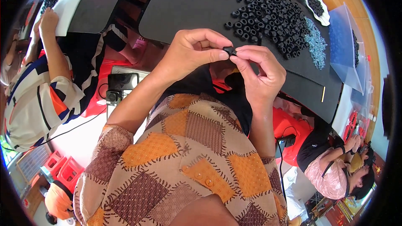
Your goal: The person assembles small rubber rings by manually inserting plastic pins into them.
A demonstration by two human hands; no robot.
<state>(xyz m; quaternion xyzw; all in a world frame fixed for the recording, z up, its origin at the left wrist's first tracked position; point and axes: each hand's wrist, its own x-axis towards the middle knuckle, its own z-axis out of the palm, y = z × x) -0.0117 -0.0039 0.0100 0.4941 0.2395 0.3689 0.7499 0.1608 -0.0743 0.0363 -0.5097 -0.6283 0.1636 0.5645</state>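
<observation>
The dark counter (pixel 188 8) fills the upper middle of the view, its near edge curving down to the right past a thin yellow stick (pixel 323 94) lying near that edge. A wide stretch of the counter on the left of the pile is bare, right up to the edge nearest the person.

A large heap of small black rings (pixel 268 12) spreads across the counter's far right part, with a strip of pale blue-grey bits (pixel 316 42) along its right side. Beyond it stands a white scalloped dish (pixel 315 3) holding more black rings, and further right a clear plastic bin (pixel 347 46) with blue contents.

Both forearms rise from the patchwork shirt below and meet just before the counter's near edge. The left hand (pixel 190 54) is curled, its thumb and forefinger pinching a single black ring (pixel 229 50). The right hand (pixel 259 73) faces it, fingers bent, thumb and forefinger tips closed on the same ring from the other side. So each grip is clenched on the ring, which is held in the air between the fingertips, below the heap and clear of the counter.

At the left a co-worker's hand (pixel 48 19) rests on a white sheet.
</observation>
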